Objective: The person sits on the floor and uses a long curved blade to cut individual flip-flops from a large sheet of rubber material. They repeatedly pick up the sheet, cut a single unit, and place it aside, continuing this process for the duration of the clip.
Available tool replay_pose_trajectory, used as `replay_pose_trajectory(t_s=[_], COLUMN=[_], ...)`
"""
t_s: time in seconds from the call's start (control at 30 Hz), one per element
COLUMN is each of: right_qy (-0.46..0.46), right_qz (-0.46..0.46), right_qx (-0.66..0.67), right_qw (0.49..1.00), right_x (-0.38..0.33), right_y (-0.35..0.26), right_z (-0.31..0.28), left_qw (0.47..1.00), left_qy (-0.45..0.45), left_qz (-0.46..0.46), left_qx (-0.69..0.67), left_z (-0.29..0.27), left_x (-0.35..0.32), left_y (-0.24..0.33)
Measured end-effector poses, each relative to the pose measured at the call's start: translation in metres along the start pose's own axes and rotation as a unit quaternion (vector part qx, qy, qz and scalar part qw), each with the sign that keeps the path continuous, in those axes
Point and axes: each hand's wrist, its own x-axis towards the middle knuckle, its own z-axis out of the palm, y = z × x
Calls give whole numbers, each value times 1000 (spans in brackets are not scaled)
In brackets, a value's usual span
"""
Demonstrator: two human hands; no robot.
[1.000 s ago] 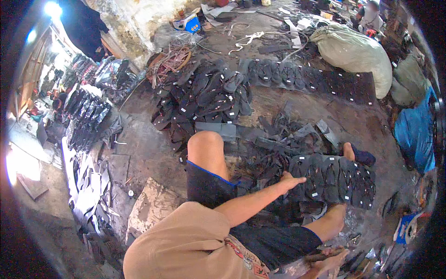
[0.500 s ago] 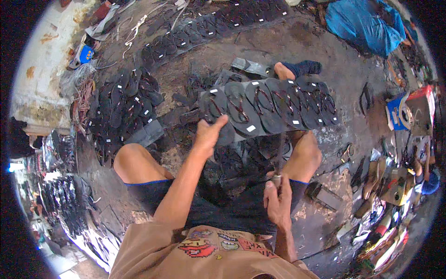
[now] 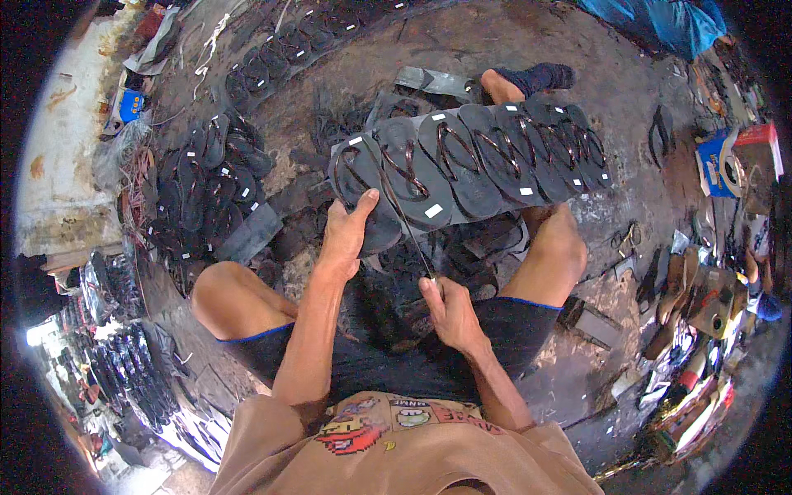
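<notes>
Likely light and bendy, the sandal sheet (image 3: pixel 472 175) is best held by its near-left corner, which the left grip (image 3: pixel 343 238) pinches, while the right grip (image 3: pixel 452 310) clenches a thin tool (image 3: pixel 410 232).

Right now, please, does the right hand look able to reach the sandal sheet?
Probably yes: the right hand holds a long thin tool extending over the sandal sheet, and nothing visible blocks it.

Blk flip-flops (image 3: pixel 464 188), brn straps (image 3: pixel 410 182), wht tags (image 3: pixel 433 211)
</notes>
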Motion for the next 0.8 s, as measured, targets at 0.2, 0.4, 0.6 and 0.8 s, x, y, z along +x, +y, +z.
replay_pose_trajectory(t_s=[0.2,0.4,0.6,0.8], right_qy=[14,-10,44,184], right_qz=[-37,72,40,-256], right_qx=[-25,-128,-203,-259], right_qw=[999,989,977,913], right_x=[54,89,113,153], right_y=[33,35,25,90], right_z=[-3,14,36,47], left_qw=[998,992,981,987], left_qy=[-5,-42,-103,-52], left_qz=[-43,-42,-54,-62], left_qx=[-46,-111,-154,-138], left_z=[11,0,-17,3], left_x=[-9,4,22,-3], left_y=[-11,-41,-56,-33])
